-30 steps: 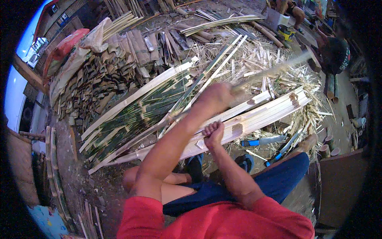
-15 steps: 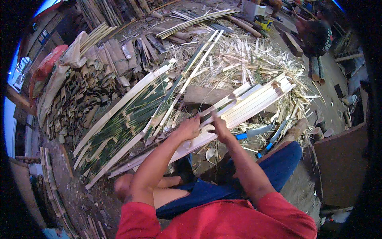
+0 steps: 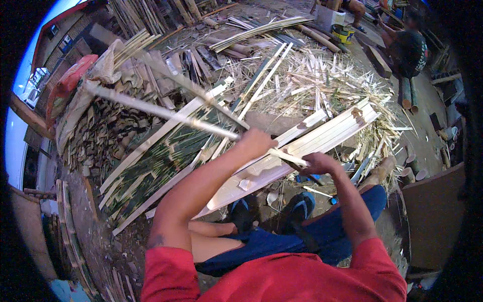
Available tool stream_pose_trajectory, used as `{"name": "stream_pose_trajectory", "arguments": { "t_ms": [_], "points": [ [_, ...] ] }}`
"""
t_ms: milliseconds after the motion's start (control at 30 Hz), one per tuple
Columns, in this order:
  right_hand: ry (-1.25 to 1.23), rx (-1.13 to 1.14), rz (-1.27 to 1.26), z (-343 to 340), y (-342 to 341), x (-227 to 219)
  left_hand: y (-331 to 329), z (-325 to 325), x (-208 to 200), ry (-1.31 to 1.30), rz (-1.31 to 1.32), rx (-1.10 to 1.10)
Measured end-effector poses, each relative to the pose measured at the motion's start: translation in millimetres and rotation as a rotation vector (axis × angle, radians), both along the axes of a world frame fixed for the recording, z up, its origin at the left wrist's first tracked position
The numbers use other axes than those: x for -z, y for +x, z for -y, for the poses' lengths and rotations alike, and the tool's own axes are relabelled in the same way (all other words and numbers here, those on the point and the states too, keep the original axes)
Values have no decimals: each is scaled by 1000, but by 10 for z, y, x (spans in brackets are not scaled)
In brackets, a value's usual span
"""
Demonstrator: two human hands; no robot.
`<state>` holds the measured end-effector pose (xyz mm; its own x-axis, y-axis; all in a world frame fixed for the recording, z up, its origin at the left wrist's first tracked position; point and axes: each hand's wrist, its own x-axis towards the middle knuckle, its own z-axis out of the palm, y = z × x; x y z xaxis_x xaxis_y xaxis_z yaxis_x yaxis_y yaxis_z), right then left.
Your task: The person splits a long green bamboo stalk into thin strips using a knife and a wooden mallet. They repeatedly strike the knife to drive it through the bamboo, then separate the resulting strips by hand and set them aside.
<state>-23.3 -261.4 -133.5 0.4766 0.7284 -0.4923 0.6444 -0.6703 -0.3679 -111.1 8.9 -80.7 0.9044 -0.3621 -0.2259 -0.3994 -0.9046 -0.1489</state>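
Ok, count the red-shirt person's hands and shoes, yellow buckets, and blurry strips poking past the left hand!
Hands (left hand, right hand): 2
Shoes (left shoe, right shoe): 2
Yellow bucket: 1
Blurry strips (paler strip, darker strip): 2
Total: 7

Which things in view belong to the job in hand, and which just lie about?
Likely in the job:
- left hand, right hand
- pale strip between them
- split bamboo beside them

Apparently lying about:
- yellow bucket
- red sack
- brown offcuts

Long pale bamboo strip: far end motion-blurred. Blue-handled metal knife lies partly hidden behind bare right hand. Red cloth shirt: lower edge cuts it off.
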Motion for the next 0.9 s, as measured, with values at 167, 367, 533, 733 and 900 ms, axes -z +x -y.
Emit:
{"name": "stream_pose_trajectory", "arguments": {
  "t_ms": [167, 367, 533, 733, 900],
  "points": [
    [658, 324, -758, -413, -551, 559, 276, -299, -102, 104, 281, 136],
    [860, 520, -838, -1227, -1081, 509, 541, -499, 196, 112, 383, 198],
    [871, 905, -920, -1491, -995, 775, 440, -577, 908, -272, 317, -423],
    [941, 784, -1028, -1908, -1052, 1288, -648, -708, 1390, -1544, -800, -1141],
    [686, 622, -820, -2230, -1047, 1236, -1100, -1233, 1568, -1111, -721, -854]
  ]
}}
